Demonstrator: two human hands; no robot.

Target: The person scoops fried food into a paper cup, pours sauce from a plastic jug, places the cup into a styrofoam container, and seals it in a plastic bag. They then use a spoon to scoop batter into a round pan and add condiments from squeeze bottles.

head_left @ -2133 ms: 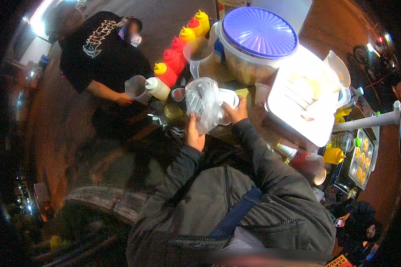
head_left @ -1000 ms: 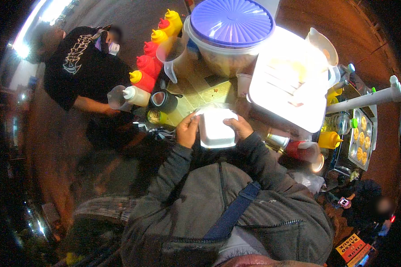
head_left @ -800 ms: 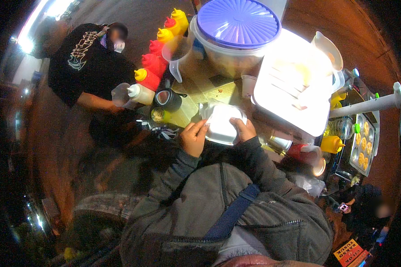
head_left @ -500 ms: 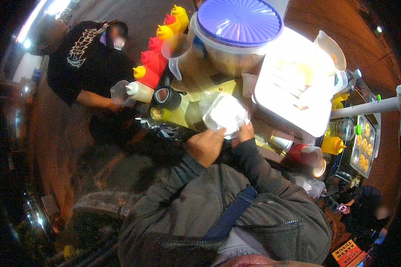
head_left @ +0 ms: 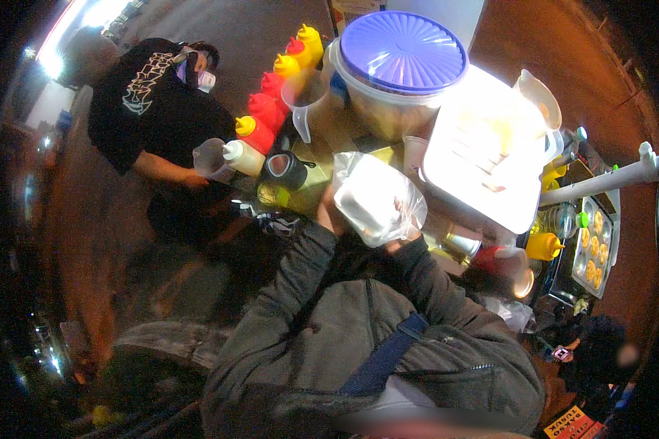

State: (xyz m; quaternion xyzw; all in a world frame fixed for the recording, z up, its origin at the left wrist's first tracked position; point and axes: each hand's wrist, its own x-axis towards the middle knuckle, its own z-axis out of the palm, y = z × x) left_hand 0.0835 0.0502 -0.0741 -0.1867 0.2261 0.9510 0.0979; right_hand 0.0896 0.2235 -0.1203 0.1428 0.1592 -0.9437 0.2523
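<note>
A white takeaway food box (head_left: 372, 192), wrapped in a clear plastic bag (head_left: 413, 212), is held up in front of my chest. My left hand (head_left: 327, 212) grips its left side, with the fingers mostly hidden behind the box. At the lower right corner my right hand (head_left: 404, 241) is closed on it, largely covered by the bag. Beyond the box stands a big clear tub with a purple lid (head_left: 404, 53). A dark cup (head_left: 285, 170) is just left of my left hand, and a pale cup (head_left: 415, 152) stands behind the bag.
Red and yellow squeeze bottles (head_left: 262, 110) line the cart's left edge. A brightly lit white tray (head_left: 483, 161) lies right, near a yellow bottle (head_left: 543, 246) and a pan of round snacks (head_left: 593, 249). A person in black (head_left: 161, 102) stands left, one hand by a clear jug (head_left: 211, 159).
My left hand has gone from pinching the bag's near edge to the box's left side. The bagged box is turned and looks larger, raised closer. The view has shifted slightly.
</note>
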